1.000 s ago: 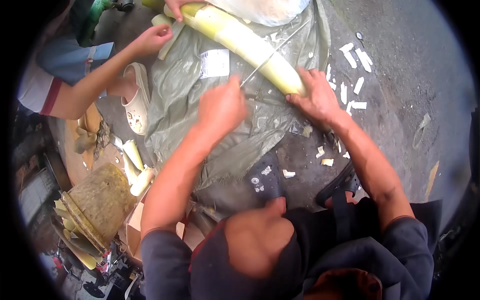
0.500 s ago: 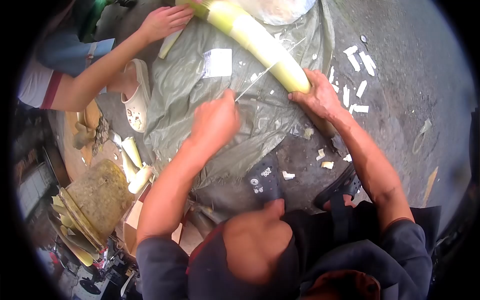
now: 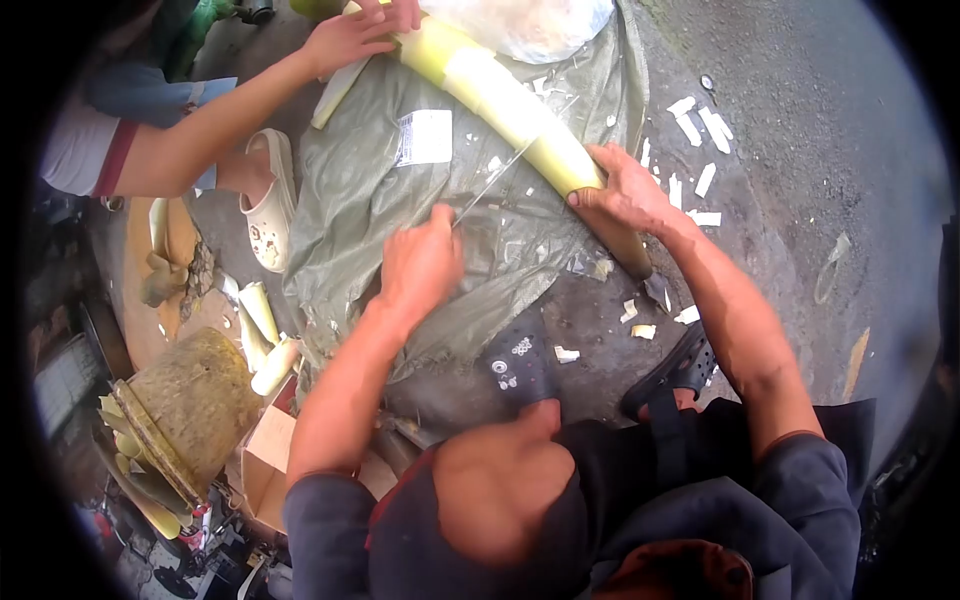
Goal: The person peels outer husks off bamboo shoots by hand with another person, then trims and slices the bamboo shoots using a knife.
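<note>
A long, pale green-white plant stalk (image 3: 490, 90) runs diagonally above a grey-green plastic sheet. My right hand (image 3: 625, 190) grips its near end, thumb on the side facing me and fingers over the far side. My left hand (image 3: 425, 258), slightly blurred, is closed around a long thin knife (image 3: 490, 180), its handle hidden in the fist. The blade lies across the stalk, partway along it. At the far end, a co-worker's hand (image 3: 365, 35) touches the stalk. A brown rounded piece (image 3: 622, 245) extends below my right hand.
The plastic sheet (image 3: 350, 230) covers the ground, with a white label (image 3: 425, 137) on it. White scraps (image 3: 705, 180) lie at right. A clear bag (image 3: 545, 25) sits at the top. Left are a dirty bucket (image 3: 195, 400), a cardboard box (image 3: 268, 460) and stalk pieces (image 3: 258, 312).
My left hand and the knife have shifted slightly left and, within the view, a little down. The co-worker's hand has moved over the stalk's far end. The whole view has shifted slightly.
</note>
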